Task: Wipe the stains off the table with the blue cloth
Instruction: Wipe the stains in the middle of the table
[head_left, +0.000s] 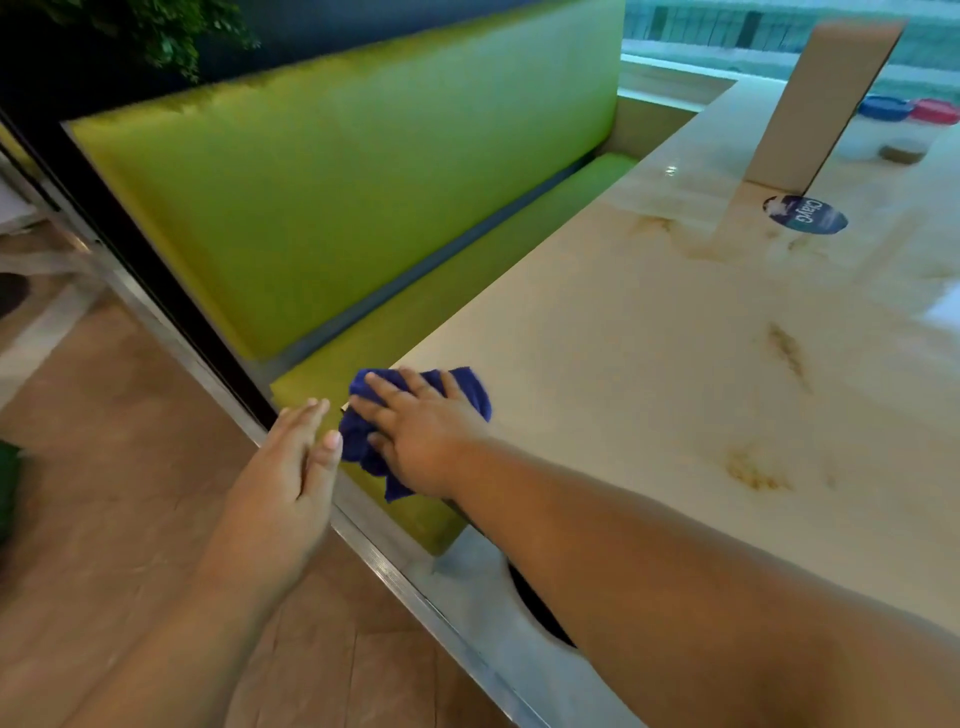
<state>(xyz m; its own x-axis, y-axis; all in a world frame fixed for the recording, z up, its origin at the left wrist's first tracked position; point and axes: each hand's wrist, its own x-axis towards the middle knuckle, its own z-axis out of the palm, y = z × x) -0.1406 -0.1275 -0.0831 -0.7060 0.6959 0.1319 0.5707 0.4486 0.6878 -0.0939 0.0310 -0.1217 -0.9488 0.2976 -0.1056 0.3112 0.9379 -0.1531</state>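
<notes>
Head view — blue cloth (470, 389) bunched on the near left corner of the tabletop (623, 364), 1 fold drooping past the edge. Pinned there under the right hand (415, 434), fingers spread and fairly straight, palm down, pressing rather than gripping. Just off that corner, the left hand (291, 467), flat, fingers together, holding nothing.

Likely soft, light and limp — prone to bunching and to sliding out from under a flat palm on so glossy a surface. Best taken by gathering the crumpled middle into the palm, or kept under broad downward pressure with loose folds tucked in.

Pale, marble-like top, smooth and reflective, with at least 3 brownish marks: 1 streak (787, 353) mid-table, 1 blotch (753, 470) nearer, 1 fainter patch (691, 244) near the round blue sticker (805, 214). All well apart from the cloth, so probably most of the wiping not yet done. Alongside, a padded green bench (363, 208), matte and flat-cushioned.
</notes>
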